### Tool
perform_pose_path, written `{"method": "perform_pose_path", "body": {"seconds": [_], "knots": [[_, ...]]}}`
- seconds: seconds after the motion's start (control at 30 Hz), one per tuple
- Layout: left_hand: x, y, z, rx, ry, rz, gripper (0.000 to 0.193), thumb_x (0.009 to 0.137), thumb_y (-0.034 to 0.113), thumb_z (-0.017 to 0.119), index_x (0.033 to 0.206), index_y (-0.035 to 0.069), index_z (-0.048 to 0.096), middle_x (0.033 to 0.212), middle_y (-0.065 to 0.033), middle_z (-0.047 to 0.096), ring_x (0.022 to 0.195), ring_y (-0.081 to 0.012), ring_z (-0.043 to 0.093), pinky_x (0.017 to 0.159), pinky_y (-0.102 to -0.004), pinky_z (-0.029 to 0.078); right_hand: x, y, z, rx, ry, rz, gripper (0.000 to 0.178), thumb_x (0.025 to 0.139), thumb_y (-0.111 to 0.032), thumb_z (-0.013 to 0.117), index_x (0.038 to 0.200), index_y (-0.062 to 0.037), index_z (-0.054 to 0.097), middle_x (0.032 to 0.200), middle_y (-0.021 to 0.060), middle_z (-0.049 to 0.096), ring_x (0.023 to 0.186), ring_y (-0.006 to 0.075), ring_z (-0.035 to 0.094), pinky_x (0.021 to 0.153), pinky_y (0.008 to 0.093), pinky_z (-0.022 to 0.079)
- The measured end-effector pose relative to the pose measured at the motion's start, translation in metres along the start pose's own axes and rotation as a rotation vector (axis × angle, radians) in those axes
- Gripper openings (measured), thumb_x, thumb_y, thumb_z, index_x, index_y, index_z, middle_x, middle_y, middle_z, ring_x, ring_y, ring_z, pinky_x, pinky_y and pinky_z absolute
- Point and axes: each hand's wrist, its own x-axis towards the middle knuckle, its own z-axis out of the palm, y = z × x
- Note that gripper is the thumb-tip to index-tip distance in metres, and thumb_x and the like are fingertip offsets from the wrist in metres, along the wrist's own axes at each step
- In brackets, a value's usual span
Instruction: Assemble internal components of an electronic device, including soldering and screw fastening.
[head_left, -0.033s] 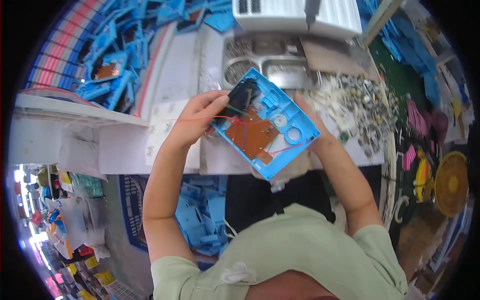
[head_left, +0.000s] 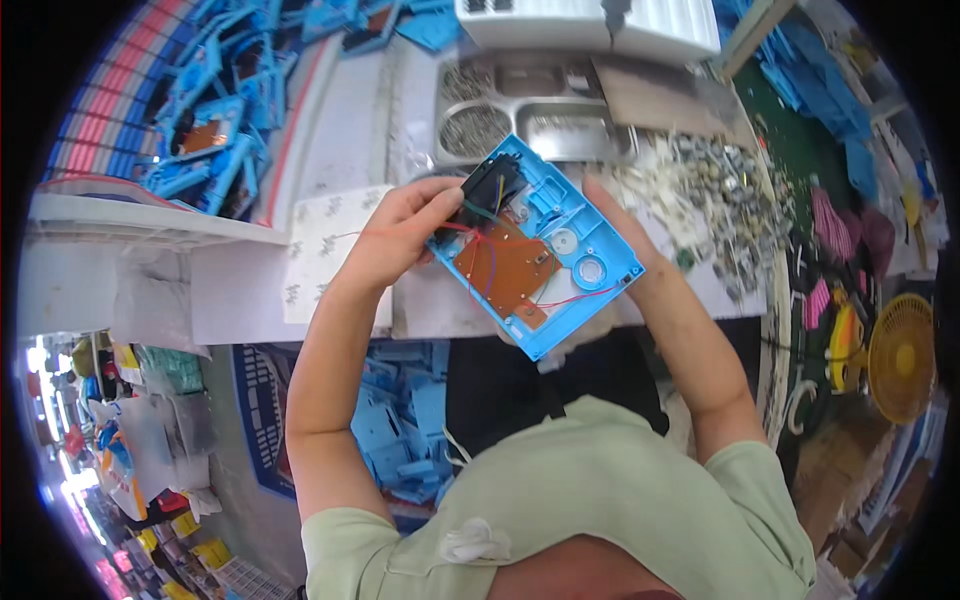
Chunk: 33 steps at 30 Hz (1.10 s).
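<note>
Between my hands, tilted above the table edge, is a blue plastic housing (head_left: 607, 243), its open inside facing up. It holds a brown circuit board (head_left: 503, 272), a black part (head_left: 490, 187) at its upper left, round moulded rings, and thin red and green wires. My left hand (head_left: 412, 222) is closed on the left edge, its thumb over the black part. A red wire runs past that hand. My right hand (head_left: 628, 228) grips the housing's right side, with the fingers partly hidden beneath it.
A metal tray (head_left: 520, 150) of small metal pieces sits behind the housing. Loose metal parts (head_left: 725, 205) are heaped to the right. Blue housings fill a mesh-sided container (head_left: 110, 110) at the far left and a blue basket (head_left: 262, 420) below the table. A white ribbed box (head_left: 590, 25) stands at the back.
The view has shifted slightly, so the tray and table appear a little higher. Both hands keep their hold on the housing, which has hardly moved.
</note>
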Motion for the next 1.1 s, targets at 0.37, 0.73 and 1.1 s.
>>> {"method": "perform_pose_path", "body": {"seconds": [0.37, 0.73, 1.1], "knots": [[0.022, -0.072, 0.061, 0.318, 0.308, 0.416, 0.035, 0.095, 0.005, 0.065, 0.13, 0.003, 0.064, 0.122, -0.0105, 0.067, 0.105, -0.0164, 0.063, 0.084, -0.0267, 0.051, -0.052, 0.025, -0.006, -1.611, 0.676, -0.669, 0.037, 0.09, -0.009, 0.067, 0.127, -0.006, 0.068, 0.104, 0.0114, 0.07, 0.094, 0.0238, 0.063, 0.081, 0.0378, 0.053], [-0.051, -0.094, 0.119, 0.771, 0.267, 0.647, 0.027, 0.078, 0.011, 0.077, 0.104, 0.011, 0.074, 0.107, -0.0045, 0.066, 0.104, -0.0288, 0.058, 0.091, -0.0449, 0.041, -0.035, 0.024, -0.032, -1.909, 0.481, -0.8, 0.015, 0.077, -0.008, 0.073, 0.092, -0.0102, 0.074, 0.092, 0.0057, 0.062, 0.091, 0.0292, 0.055, 0.079, 0.0391, 0.049], [-0.048, -0.093, 0.125, 0.748, 0.274, 0.607, 0.021, 0.08, 0.014, 0.077, 0.1, 0.012, 0.074, 0.105, -0.0033, 0.066, 0.104, -0.0276, 0.058, 0.092, -0.0436, 0.039, -0.011, 0.042, -0.007, -1.868, 0.532, -0.734, 0.013, 0.08, -0.022, 0.078, 0.083, -0.0112, 0.071, 0.073, 0.0008, 0.062, 0.078, 0.0235, 0.059, 0.078, 0.0409, 0.04]]}}
